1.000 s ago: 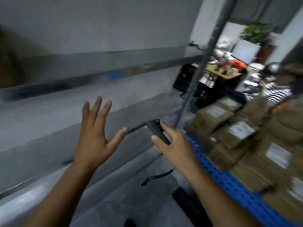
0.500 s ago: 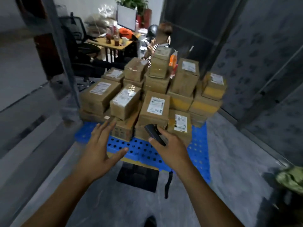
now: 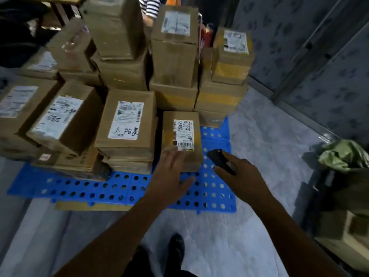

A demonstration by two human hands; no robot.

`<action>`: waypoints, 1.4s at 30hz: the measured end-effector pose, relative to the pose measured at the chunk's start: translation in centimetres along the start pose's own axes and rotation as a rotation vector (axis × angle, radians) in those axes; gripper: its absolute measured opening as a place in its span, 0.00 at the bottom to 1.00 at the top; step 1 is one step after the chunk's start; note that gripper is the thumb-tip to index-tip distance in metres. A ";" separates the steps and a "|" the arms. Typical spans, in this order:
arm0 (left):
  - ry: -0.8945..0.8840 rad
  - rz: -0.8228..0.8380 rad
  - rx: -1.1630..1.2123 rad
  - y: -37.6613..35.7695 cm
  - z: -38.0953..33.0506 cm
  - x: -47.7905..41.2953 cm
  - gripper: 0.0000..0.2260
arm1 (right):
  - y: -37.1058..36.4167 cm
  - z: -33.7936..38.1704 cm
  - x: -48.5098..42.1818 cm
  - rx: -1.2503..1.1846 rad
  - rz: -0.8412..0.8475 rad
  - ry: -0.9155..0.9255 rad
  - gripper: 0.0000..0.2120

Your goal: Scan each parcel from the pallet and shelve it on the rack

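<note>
A blue perforated pallet (image 3: 123,191) lies on the grey floor with several brown cardboard parcels stacked on it. A small parcel (image 3: 180,136) with a white label stands at the front right of the stack. My left hand (image 3: 169,176) is open, fingers spread, and reaches over the near end of that small parcel, fingertips at its label. My right hand (image 3: 242,176) is shut on a black handheld scanner (image 3: 219,159), which is just right of the small parcel above the pallet. A larger labelled parcel (image 3: 127,122) sits just left of it.
A person in a striped top (image 3: 148,7) is behind the stack. A grey patterned wall (image 3: 311,56) runs along the right. A bin with a green bag (image 3: 345,156) and cartons stand at the right edge. My feet (image 3: 175,248) are on bare floor in front of the pallet.
The view has swung from the rack round to the pallet and come closer. My left hand has reached forward to the small front parcel; my right hand has carried the scanner beside it.
</note>
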State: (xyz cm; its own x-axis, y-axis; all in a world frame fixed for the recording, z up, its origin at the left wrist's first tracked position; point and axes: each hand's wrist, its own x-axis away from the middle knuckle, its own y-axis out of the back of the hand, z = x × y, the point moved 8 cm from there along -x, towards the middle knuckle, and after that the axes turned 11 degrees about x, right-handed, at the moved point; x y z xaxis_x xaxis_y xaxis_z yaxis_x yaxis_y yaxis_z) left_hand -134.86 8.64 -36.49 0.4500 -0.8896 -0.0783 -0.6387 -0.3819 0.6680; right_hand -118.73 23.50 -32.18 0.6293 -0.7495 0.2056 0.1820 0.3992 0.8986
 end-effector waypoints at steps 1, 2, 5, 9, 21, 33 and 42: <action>0.025 -0.002 -0.050 -0.6 0.8 -1.1 0.38 | -0.3 -0.7 -0.5 -0.009 0.016 -0.010 0.33; 0.051 -0.004 -0.100 -1.1 1.6 -2.1 0.38 | -0.8 -1.2 -1.0 -0.022 0.037 -0.021 0.33; 0.140 0.003 -0.197 -2.5 3.7 -3.8 0.39 | -2.2 -1.7 -2.3 -0.065 0.089 -0.038 0.33; 0.113 0.022 -0.203 -4.2 3.6 -2.7 0.34 | -2.8 -0.9 -3.0 0.027 0.164 -0.022 0.31; 0.148 -0.103 0.359 -5.5 6.3 -3.1 0.36 | 0.3 -0.6 -5.3 0.703 0.322 0.136 0.33; 0.085 -0.152 0.394 -5.3 5.6 -3.4 0.32 | 4.3 -2.0 -5.1 0.807 0.271 0.409 0.31; 0.173 -0.349 0.335 -7.1 0.9 1.7 0.32 | 5.4 -7.8 -5.6 0.624 0.209 0.542 0.32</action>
State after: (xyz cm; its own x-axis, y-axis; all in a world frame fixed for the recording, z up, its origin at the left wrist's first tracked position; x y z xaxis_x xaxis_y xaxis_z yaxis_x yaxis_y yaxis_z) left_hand -130.16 9.59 -42.06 0.7507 -0.6511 -0.1121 -0.5842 -0.7334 0.3475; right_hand -115.36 33.97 -31.50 0.9072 -0.2732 0.3199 -0.3277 0.0181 0.9446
